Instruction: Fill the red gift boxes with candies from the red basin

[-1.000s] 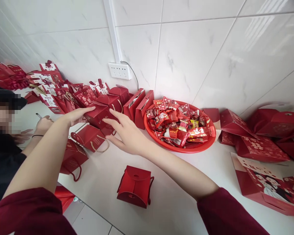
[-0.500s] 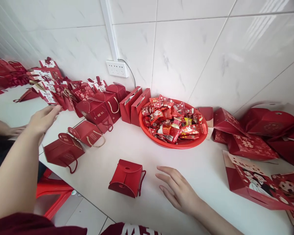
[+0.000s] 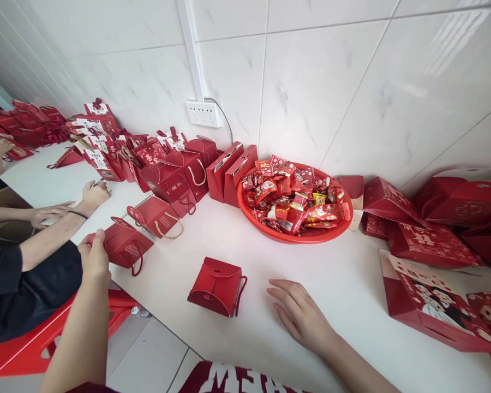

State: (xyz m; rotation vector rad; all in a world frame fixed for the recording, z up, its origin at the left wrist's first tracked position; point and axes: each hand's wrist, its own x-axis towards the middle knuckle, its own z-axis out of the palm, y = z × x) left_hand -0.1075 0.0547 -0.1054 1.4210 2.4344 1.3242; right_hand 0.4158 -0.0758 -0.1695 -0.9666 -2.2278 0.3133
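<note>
My left hand (image 3: pixel 95 261) is closed at the near-left end of a dark red gift box (image 3: pixel 130 246) with a red cord handle. A bit of red shows beside the thumb; the other fingers are partly hidden. My right hand (image 3: pixel 300 314) rests on the white table, palm down, fingers stretched out and holding nothing. Left of its fingertips, apart from them, lies a closed red gift box (image 3: pixel 217 286) with rounded flaps and a cord handle. Behind it stands a red oval basin (image 3: pixel 298 238) heaped with wrapped candies (image 3: pixel 288 199).
A gift box with a tan rope handle (image 3: pixel 153 213) and several others line the wall. On the right are piled red boxes (image 3: pixel 431 243) and one with a printed couple (image 3: pixel 442 305). At left sits a co-worker, arms (image 3: pixel 53 232) on the table, on a red stool (image 3: pixel 24 352).
My left hand has come back and down to the left gift box and closed at its end. My right hand stays nearly in place. The view has swung slightly left, showing more of the co-worker.
</note>
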